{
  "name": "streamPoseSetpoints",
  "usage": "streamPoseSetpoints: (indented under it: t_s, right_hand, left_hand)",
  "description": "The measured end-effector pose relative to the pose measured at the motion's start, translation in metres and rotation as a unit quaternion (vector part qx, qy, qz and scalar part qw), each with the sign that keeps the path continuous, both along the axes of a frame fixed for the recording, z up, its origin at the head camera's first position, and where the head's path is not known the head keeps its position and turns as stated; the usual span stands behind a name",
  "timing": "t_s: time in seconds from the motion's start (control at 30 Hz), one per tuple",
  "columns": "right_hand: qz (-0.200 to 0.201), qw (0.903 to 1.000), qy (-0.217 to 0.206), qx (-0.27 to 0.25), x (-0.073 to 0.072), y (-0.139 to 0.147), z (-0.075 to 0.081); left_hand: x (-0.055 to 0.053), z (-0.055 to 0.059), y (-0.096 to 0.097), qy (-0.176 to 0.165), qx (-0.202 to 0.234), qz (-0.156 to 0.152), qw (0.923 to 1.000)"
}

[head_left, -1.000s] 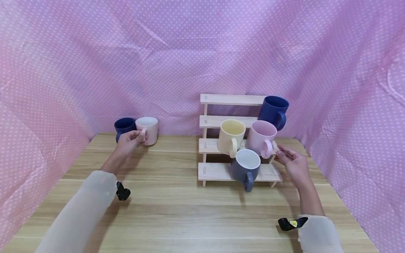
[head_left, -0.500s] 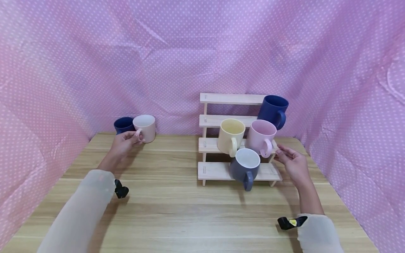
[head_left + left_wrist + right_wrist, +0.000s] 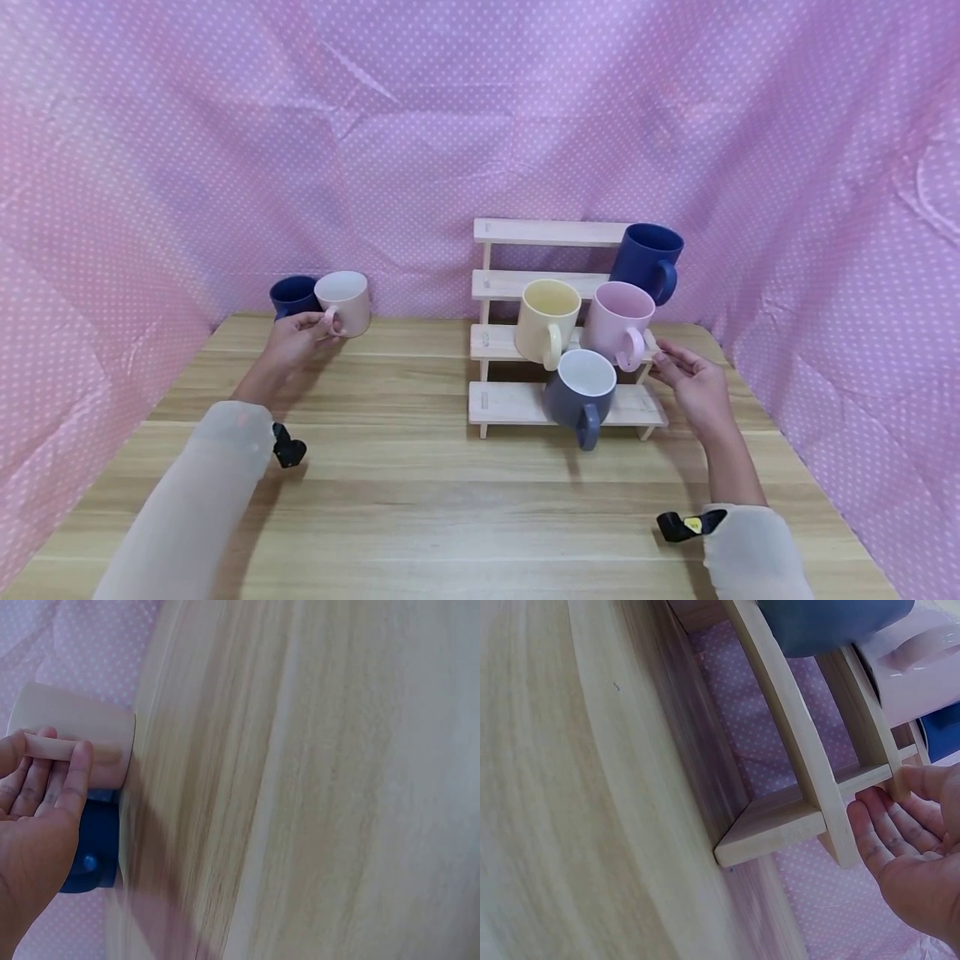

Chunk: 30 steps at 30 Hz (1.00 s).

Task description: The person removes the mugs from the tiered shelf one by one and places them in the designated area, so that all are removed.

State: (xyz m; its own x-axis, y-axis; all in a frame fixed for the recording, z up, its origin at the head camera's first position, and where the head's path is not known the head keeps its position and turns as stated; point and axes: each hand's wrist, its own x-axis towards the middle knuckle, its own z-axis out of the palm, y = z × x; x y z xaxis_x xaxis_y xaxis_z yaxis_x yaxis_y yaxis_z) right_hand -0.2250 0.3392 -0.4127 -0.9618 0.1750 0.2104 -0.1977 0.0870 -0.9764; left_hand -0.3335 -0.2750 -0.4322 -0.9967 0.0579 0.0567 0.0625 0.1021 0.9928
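Note:
At the back left of the table, my left hand [image 3: 287,343] pinches the handle of a pale pink mug [image 3: 352,310] with a white inside. The left wrist view shows thumb and fingers around that handle [image 3: 51,748]. A dark blue mug [image 3: 294,290] stands beside it, partly behind the hand. My right hand [image 3: 699,390] holds the right end of a stepped wooden rack [image 3: 510,403], thumb on a shelf end and fingers beneath. On the rack are a yellow mug [image 3: 546,321], a pink mug [image 3: 611,325], a grey mug [image 3: 573,406] and another dark blue mug [image 3: 645,258].
The wooden table [image 3: 420,517] runs back to a pink dotted cloth [image 3: 405,150] that hangs behind and along both sides. A black wrist camera [image 3: 288,447] sticks out from the left sleeve, another [image 3: 678,527] from the right.
The left hand has shifted slightly left and back with the pale pink mug, closer over the dark blue one, then stayed nearly still. The right hand and rack have kept their place.

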Motion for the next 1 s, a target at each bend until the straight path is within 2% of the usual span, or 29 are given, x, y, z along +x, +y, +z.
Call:
streamPoseSetpoints:
  t_s: [0.23,0.4,0.47,0.57,0.67,0.73,0.8,1.0]
  right_hand:
    - [-0.001,1.0,0.003,0.0,0.001,0.0,0.002]
    - [-0.003,1.0,0.002,-0.002,0.002,0.001,0.001]
    - [-0.003,1.0,0.0,-0.003,0.002,0.002,0.001]
    - [0.0,1.0,0.002,-0.004,0.002,0.002,-0.001]
    - [0.0,1.0,0.003,-0.005,0.001,0.002,-0.002]
    - [0.0,1.0,0.003,-0.001,0.0,0.002,-0.002]
    - [0.0,1.0,0.002,0.0,-0.001,0.001,-0.002]
    - [0.0,1.0,0.006,0.006,-0.001,-0.002,0.0]
  left_hand:
    - [-0.003,-0.002,-0.001,-0.01,0.035,-0.012,0.9993]
    - [0.004,0.009,0.004,-0.018,0.043,-0.015,0.9988]
    - [0.009,0.015,0.007,-0.022,0.037,-0.017,0.9989]
    - [0.014,0.021,0.008,-0.024,0.002,-0.018,0.9995]
    - [0.01,0.013,0.002,-0.014,-0.028,-0.01,0.9995]
    - [0.007,0.007,-0.001,0.001,-0.055,0.004,0.9985]
    - [0.004,0.001,-0.004,0.02,-0.072,0.032,0.9967]
    - [0.006,0.006,0.005,0.04,-0.082,0.123,0.9882]
